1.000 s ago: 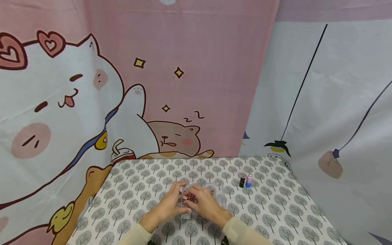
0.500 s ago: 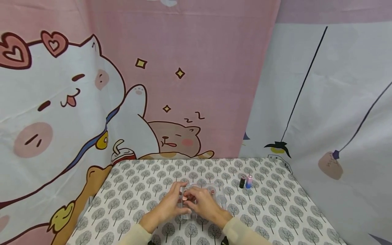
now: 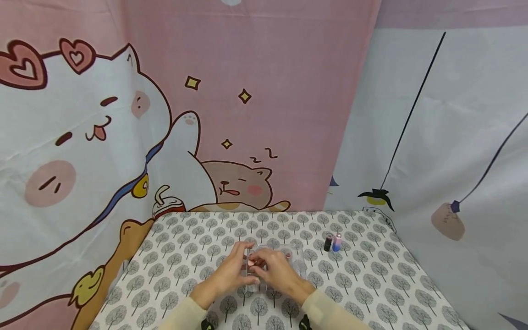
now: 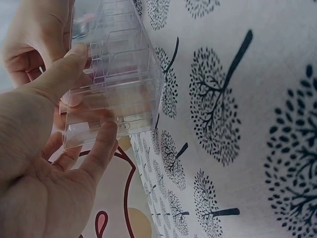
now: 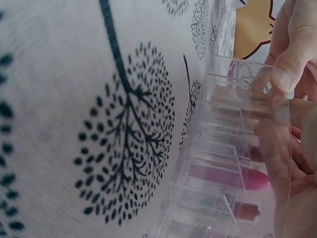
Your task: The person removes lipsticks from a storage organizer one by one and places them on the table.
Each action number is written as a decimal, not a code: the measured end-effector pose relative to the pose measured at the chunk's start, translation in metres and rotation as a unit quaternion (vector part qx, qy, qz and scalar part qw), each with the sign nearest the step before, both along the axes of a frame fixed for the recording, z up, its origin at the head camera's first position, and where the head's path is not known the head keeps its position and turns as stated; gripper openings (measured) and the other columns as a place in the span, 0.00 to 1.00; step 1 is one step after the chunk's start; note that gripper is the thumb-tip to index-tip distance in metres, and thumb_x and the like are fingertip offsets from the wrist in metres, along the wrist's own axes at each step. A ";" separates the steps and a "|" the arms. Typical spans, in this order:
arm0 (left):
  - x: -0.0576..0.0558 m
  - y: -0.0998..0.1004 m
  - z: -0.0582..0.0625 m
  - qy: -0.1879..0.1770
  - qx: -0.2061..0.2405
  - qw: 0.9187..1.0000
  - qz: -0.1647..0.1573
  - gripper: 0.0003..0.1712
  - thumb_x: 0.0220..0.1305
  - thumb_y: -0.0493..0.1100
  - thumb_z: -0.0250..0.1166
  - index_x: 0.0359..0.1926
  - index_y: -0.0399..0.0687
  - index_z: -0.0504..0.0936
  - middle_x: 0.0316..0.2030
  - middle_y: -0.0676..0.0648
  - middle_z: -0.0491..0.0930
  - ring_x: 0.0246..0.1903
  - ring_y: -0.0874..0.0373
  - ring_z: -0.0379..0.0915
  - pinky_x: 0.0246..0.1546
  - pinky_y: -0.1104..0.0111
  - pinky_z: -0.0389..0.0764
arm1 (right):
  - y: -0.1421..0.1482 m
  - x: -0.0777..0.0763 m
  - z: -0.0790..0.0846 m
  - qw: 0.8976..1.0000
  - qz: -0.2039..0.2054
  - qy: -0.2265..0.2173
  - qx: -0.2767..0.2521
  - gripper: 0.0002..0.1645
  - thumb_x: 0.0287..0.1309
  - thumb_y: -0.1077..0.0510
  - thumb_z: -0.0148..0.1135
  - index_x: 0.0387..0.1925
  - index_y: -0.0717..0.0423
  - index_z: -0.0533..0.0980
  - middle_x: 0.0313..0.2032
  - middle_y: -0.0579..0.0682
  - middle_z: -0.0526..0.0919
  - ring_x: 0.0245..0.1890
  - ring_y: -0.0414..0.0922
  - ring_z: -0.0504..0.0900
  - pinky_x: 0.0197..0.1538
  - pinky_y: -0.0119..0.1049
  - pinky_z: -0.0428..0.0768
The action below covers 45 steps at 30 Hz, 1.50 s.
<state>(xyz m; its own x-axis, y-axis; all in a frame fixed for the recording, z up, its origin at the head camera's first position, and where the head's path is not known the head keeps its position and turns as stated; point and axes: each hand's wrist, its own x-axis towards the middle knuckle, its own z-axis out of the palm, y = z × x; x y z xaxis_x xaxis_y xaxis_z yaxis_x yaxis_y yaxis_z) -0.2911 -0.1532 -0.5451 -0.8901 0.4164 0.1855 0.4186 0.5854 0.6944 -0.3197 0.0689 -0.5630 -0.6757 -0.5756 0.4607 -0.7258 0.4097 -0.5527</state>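
Note:
A clear plastic lipstick organizer (image 3: 298, 262) with a row of compartments sits near the front of the table. My left hand (image 3: 231, 271) grips its left end; in the left wrist view the thumb lies on the upper edge and a fingertip presses the end wall. My right hand (image 3: 280, 272) reaches over the organizer with curled fingers. At those fingertips is a small copper-pink lipstick tube (image 3: 251, 263), mostly hidden by fingers and plastic. In the right wrist view a magenta lipstick (image 5: 255, 179) and a reddish one (image 5: 246, 211) stand in other compartments.
Farther back on the right stand a black tube (image 3: 327, 243) and a pink-to-blue tube (image 3: 337, 243), side by side. The tree-print cloth (image 3: 371, 275) covers the table. A cartoon curtain (image 3: 288, 114) hangs behind it.
The head view has shifted slightly. Both hands stay at the organizer, with only small movements of the right fingers around the copper-pink tube.

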 end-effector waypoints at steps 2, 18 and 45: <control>0.000 0.000 0.001 -0.002 -0.002 1.000 0.003 0.65 0.61 0.51 0.90 0.90 0.47 0.61 0.83 0.35 0.69 0.61 0.48 0.91 0.65 0.58 0.96 | 0.000 0.000 0.001 1.000 -0.003 0.003 -0.001 0.18 0.72 0.63 0.81 0.60 0.60 0.90 0.49 0.54 0.96 0.43 0.34 0.93 0.49 0.22 0.93; 0.000 0.000 -0.002 -0.001 0.015 1.000 -0.009 0.64 0.61 0.51 0.90 0.89 0.46 0.62 0.84 0.33 0.67 0.65 0.40 0.90 0.68 0.56 0.95 | 0.004 0.006 0.007 1.000 -0.026 -0.003 -0.001 0.19 0.71 0.64 0.81 0.61 0.57 0.89 0.49 0.52 0.96 0.45 0.34 0.92 0.50 0.24 0.94; 0.001 0.000 -0.003 -0.012 0.032 0.999 -0.015 0.64 0.62 0.48 0.90 0.88 0.40 0.61 0.84 0.31 0.65 0.66 0.34 0.87 0.68 0.54 0.95 | 0.012 0.009 0.013 0.997 -0.031 0.031 -0.063 0.19 0.66 0.68 0.83 0.57 0.61 0.90 0.48 0.53 0.96 0.42 0.39 0.95 0.47 0.28 0.96</control>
<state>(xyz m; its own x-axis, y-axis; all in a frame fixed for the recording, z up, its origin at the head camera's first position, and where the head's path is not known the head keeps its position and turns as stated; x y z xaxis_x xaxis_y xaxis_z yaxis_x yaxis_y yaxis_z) -0.2899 -0.1530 -0.5481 -0.8821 0.4306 0.1912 0.4178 0.5274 0.7398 -0.3107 0.0810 -0.5501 -0.6762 -0.4681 0.5689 -0.7355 0.3848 -0.5577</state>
